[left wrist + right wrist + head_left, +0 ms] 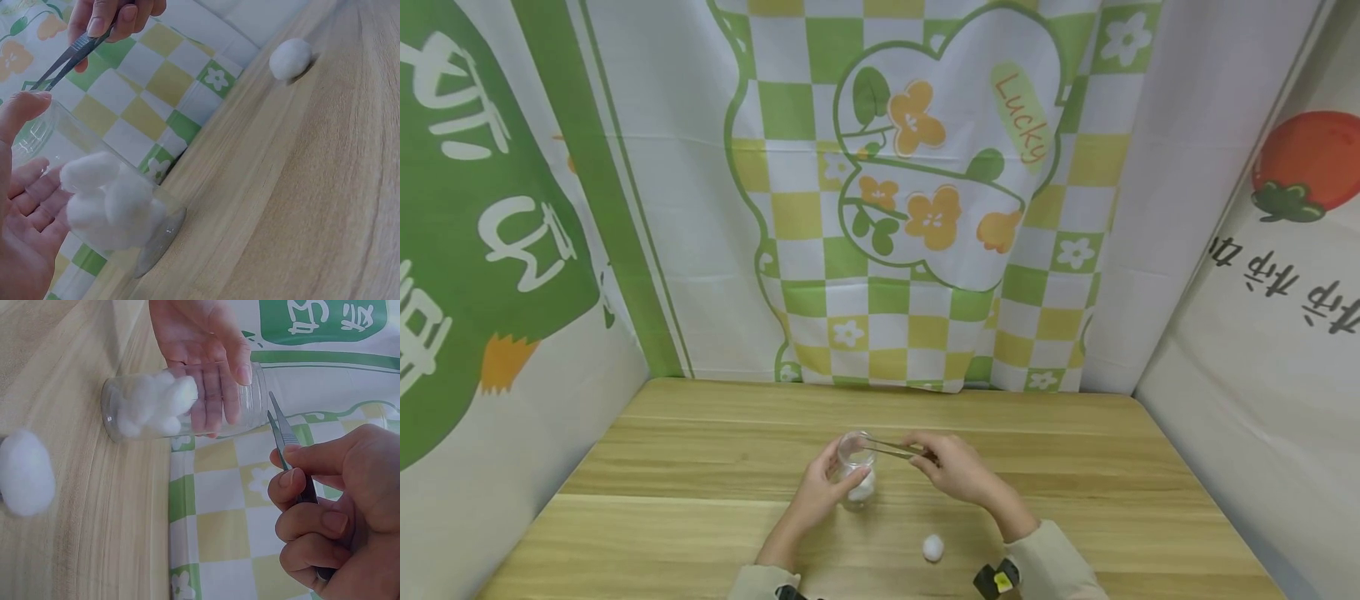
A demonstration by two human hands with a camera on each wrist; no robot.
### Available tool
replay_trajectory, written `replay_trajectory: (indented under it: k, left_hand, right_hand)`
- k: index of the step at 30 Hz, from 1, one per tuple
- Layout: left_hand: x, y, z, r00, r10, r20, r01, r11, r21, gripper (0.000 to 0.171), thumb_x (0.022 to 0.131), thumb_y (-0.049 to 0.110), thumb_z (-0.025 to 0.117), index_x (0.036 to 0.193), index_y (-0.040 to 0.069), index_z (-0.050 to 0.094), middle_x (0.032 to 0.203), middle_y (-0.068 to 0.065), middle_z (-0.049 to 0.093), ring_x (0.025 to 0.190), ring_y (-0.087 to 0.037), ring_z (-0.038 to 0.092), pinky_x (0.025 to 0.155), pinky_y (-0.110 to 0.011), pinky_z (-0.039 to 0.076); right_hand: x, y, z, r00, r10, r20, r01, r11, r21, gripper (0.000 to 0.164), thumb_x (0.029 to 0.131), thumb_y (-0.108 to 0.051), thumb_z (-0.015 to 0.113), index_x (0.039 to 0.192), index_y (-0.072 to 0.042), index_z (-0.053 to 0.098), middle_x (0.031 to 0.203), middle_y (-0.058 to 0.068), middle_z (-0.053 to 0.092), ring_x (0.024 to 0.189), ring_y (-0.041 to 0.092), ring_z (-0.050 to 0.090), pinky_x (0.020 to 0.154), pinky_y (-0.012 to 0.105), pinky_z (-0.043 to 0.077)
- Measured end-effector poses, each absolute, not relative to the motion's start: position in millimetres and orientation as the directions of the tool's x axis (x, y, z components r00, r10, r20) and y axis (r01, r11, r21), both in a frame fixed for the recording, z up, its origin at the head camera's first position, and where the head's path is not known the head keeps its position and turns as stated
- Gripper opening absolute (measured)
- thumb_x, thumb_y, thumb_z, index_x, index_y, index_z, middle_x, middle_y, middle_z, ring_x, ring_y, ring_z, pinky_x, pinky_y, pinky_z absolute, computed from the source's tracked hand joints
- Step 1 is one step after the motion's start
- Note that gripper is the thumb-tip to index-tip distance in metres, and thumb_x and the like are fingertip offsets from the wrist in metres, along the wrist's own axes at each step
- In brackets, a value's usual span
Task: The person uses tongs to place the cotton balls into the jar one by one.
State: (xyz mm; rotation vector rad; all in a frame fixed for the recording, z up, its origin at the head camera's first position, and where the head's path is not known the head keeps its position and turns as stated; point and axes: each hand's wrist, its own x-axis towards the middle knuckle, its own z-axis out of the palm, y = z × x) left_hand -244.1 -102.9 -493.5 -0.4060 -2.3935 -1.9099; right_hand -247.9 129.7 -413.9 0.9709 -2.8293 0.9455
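Note:
A clear glass jar (857, 451) with several white cotton balls (115, 203) in its lower part stands on the table. My left hand (823, 486) grips it from the side, fingers behind the glass and thumb in front. Metal tweezers (289, 439) are pinched between the thumb and fingers of my right hand (957, 468). Their tips are slightly apart at the jar's mouth, with nothing between them; whether they touch the rim I cannot tell. One loose cotton ball (933, 547) lies on the table to the right of the jar, nearer to me.
The wooden table (715, 467) ends at a hanging checkered cloth (880, 333) at the back. Printed cloth walls (1262, 400) stand on the left and right sides.

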Motion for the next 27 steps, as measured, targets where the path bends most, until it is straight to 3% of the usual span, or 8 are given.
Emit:
replay_trajectory:
  k: [8,18,27]
  left_hand:
    - [-245.2,-102.2,-494.4,-0.967,0.167,0.190,0.219,0.177,0.960,0.064,0.089,0.020,0.067,0.144,0.002,0.039,0.148,-0.026,0.042,0.139,-0.049,0.037,0.115,-0.067,0.027]
    - [-246.5,-102.3,-495.0,-0.971,0.156,0.179,0.208,0.192,0.959,0.069,0.089,0.022,0.068,0.146,0.000,0.036,0.149,-0.027,0.040,0.139,-0.049,0.037,0.116,-0.064,0.028]
    - [-245.5,-102.4,-495.6,-0.969,0.154,0.196,0.222,0.182,0.958,0.066,0.088,0.021,0.069,0.143,0.000,0.039,0.145,-0.025,0.047,0.138,-0.048,0.040,0.116,-0.065,0.028]
  right_hand:
    - [-246.5,131.4,-412.5,-0.800,-0.564,0.203,-0.571,0.613,-0.546,0.026,0.095,-0.008,0.058,0.119,-0.005,0.063,0.089,0.010,0.073,0.067,0.001,0.057,0.053,0.013,0.044]
    - [-243.9,135.4,-406.7,-0.797,-0.566,0.212,-0.577,0.608,-0.546,0.027,0.095,-0.010,0.058,0.121,-0.005,0.062,0.077,0.006,0.069,0.060,-0.005,0.046,0.052,0.013,0.042]
    - [-240.7,145.9,-407.0,-0.793,-0.566,0.224,-0.583,0.601,-0.547,0.029,0.095,-0.010,0.057,0.123,-0.006,0.062,0.076,0.005,0.069,0.063,-0.005,0.050,0.056,0.013,0.045]
